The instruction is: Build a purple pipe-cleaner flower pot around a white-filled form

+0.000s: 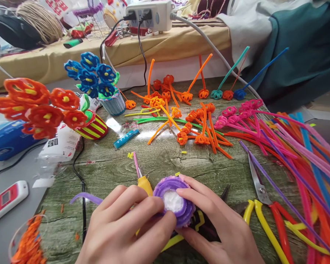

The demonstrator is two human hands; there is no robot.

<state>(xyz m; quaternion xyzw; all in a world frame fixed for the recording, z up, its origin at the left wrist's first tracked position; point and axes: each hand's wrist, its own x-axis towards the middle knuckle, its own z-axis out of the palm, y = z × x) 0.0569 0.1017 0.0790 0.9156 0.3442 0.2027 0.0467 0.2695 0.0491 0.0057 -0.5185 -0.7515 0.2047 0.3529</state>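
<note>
Both hands are closed around a small purple pipe-cleaner pot (176, 201) with a white foam filling, low in the middle of the view. My left hand (126, 227) presses its thumb and fingers on the pot's left rim, with a loose purple pipe-cleaner end (85, 198) trailing out to the left. My right hand (217, 223) cups the pot's right side. A yellow-handled tool (143, 181) lies just behind the left fingers.
Orange pipe-cleaner flowers (181, 110) and pink ones (233, 113) lie on the green wood-grain table (112, 168). Loose pipe cleaners (305, 154) pile up at right beside scissors (261, 190). Finished orange (44, 110) and blue (99, 80) flower pots stand at left. A power strip (151, 14) sits behind.
</note>
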